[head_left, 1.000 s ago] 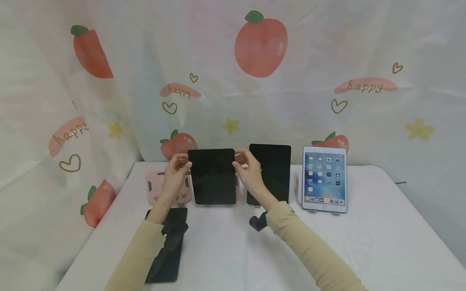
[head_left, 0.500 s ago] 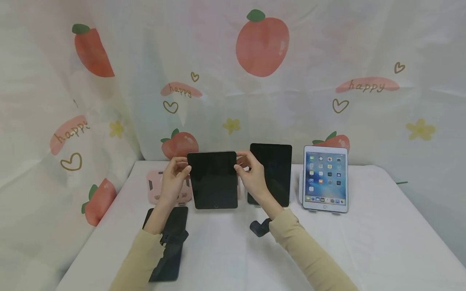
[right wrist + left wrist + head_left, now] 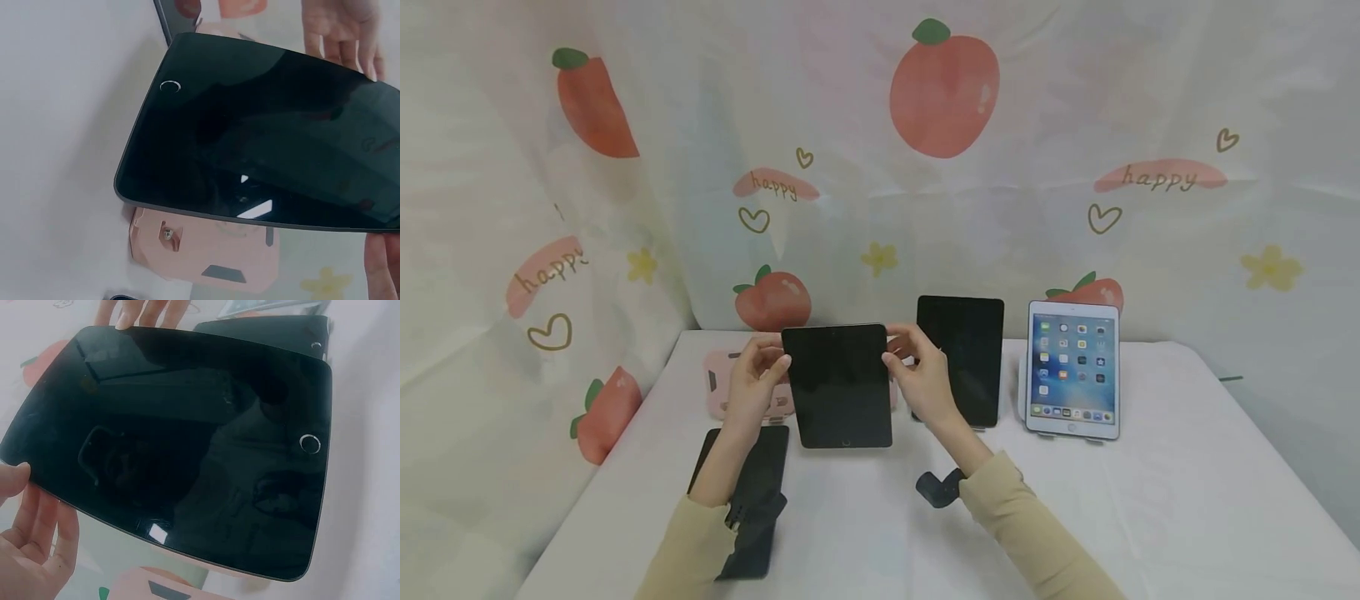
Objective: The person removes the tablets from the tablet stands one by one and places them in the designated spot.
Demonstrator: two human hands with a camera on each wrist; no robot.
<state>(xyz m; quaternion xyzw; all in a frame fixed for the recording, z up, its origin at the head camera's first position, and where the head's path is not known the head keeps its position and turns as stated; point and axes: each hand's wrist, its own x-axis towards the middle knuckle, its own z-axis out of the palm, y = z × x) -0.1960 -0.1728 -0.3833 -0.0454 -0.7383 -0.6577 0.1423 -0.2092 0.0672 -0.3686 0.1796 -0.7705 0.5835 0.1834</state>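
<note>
A tablet (image 3: 838, 387) with a dark screen and a round home button is held upright between both hands. My left hand (image 3: 751, 383) pinches its left edge near the top, thumb on the front and fingers behind. On the opposite edge, my right hand (image 3: 923, 379) pinches in the same way. The left wrist view shows the left thumb (image 3: 14, 479) at the rim of the glass. Behind the tablet, a pink stand (image 3: 234, 250) with slots shows in the right wrist view, partly covered by it. Another pink stand (image 3: 722, 379) sits behind my left hand.
Right of the held tablet, a black tablet (image 3: 970, 367) leans upright on a stand. Farther right stands a white tablet (image 3: 1071, 367) with a lit screen of icons. Another black tablet (image 3: 756, 525) lies flat under my left forearm. A white cloth covers the table (image 3: 1187, 500).
Both hands have brought the tablet down and nearer to me, away from the pink stand behind it. The other tablets and the stands have stayed in place.
</note>
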